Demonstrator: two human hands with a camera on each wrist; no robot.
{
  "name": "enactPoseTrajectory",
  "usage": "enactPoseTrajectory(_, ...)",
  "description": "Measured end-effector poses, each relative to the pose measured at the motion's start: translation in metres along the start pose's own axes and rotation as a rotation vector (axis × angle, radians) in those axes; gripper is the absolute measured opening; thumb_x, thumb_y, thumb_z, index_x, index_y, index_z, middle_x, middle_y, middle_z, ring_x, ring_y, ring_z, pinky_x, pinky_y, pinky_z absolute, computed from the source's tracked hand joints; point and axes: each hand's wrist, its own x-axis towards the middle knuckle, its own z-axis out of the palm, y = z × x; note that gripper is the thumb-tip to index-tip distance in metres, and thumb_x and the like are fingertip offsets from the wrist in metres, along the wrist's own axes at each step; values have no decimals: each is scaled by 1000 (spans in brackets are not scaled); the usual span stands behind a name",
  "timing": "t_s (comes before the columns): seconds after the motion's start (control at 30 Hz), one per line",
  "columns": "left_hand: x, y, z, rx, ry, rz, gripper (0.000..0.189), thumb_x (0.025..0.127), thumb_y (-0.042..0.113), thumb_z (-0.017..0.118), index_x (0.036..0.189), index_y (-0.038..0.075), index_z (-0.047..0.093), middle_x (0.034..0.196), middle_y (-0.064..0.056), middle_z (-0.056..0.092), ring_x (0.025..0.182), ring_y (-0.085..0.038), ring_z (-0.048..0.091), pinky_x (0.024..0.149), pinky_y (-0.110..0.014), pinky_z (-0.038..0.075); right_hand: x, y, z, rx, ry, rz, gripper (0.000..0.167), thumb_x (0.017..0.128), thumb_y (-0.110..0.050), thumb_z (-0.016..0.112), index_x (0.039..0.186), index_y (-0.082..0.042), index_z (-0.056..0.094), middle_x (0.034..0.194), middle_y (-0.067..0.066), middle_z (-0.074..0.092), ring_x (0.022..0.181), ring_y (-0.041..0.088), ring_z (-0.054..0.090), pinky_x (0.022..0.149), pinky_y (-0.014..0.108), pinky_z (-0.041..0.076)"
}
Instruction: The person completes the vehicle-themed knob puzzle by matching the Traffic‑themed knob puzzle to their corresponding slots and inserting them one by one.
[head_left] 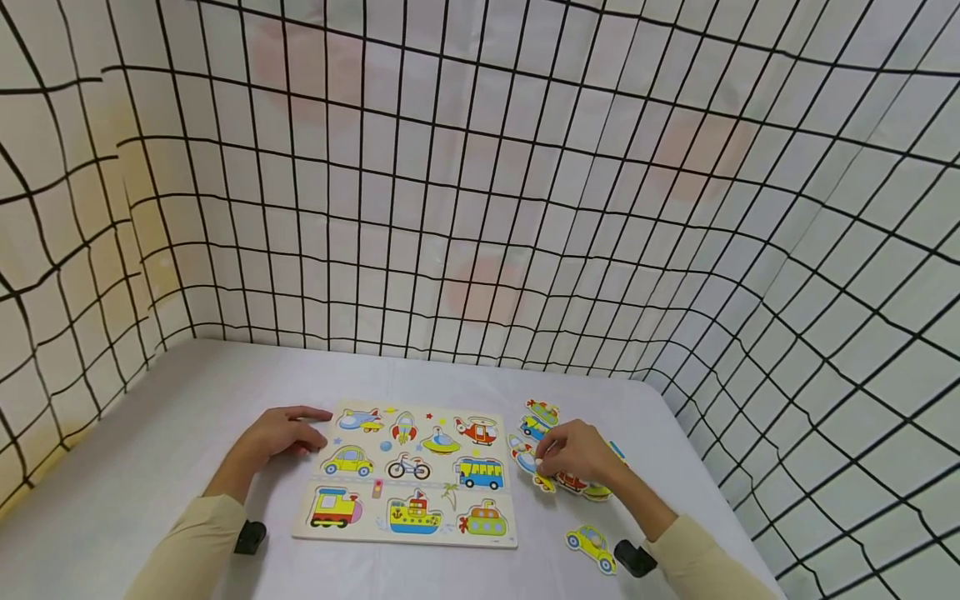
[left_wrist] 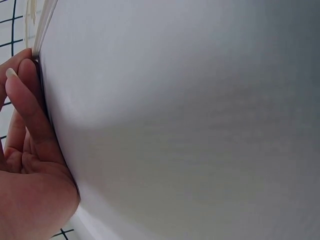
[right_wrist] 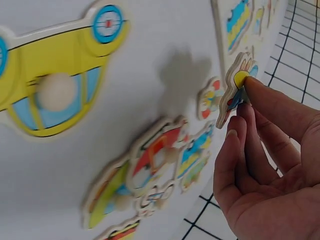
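My right hand (head_left: 581,454) pinches an airplane puzzle piece (head_left: 521,454) between thumb and fingers. In the right wrist view this airplane piece (right_wrist: 232,82) is tilted and held off the table. Behind and below it lie other knobbed pieces, among them a helicopter (right_wrist: 160,150) and a flying saucer (right_wrist: 110,192). My left hand (head_left: 279,435) rests at the left edge of the wooden puzzle board (head_left: 373,521), its fingers extended towards the board and touching its edge. The board carries pictures of vehicles. In the left wrist view the hand (left_wrist: 35,135) shows only at the left side.
A yellow car piece (head_left: 592,546) lies apart, near the right forearm. Submarine (head_left: 543,410) and bus pieces (head_left: 534,427) lie beyond the right hand. White walls with a black grid (head_left: 465,200) enclose the white table (head_left: 240,367) at the back and sides.
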Motion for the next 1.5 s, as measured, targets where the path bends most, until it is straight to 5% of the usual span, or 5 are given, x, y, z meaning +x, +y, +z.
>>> enactPoseTrajectory(0.6,-3,-1,1,-26,11,-11,57,84,11,76,138,3,61,99,-11,71,65,-19,58,63,-25,51,48,-91,-1,-26,-16,-61,9,80,-15,84,85,-16,77,81,-1,71,76,20,66,64,31,51)
enactPoseTrajectory(0.93,0,0,5,-23,-11,-1,59,83,12,76,139,4,61,86,-7,70,64,-18,58,62,-25,49,77,-134,11,-82,-9,-125,7,80,-16,84,84,-15,78,82,-1,73,77,19,66,67,30,50)
enactPoseTrajectory(1.3,2,-3,0,-20,1,-19,59,83,12,76,139,5,60,82,-7,69,65,-19,58,63,-26,49,106,-171,44,-79,32,-142,6,81,-19,84,84,-17,79,80,-3,73,79,16,63,74,34,52)
enactPoseTrajectory(1.5,2,-2,-3,-21,0,-14,59,83,12,77,139,6,61,80,-6,71,65,-19,58,63,-26,48,120,-182,70,-68,53,-146,6,79,-19,85,81,-17,80,81,-4,72,81,13,57,66,27,47)
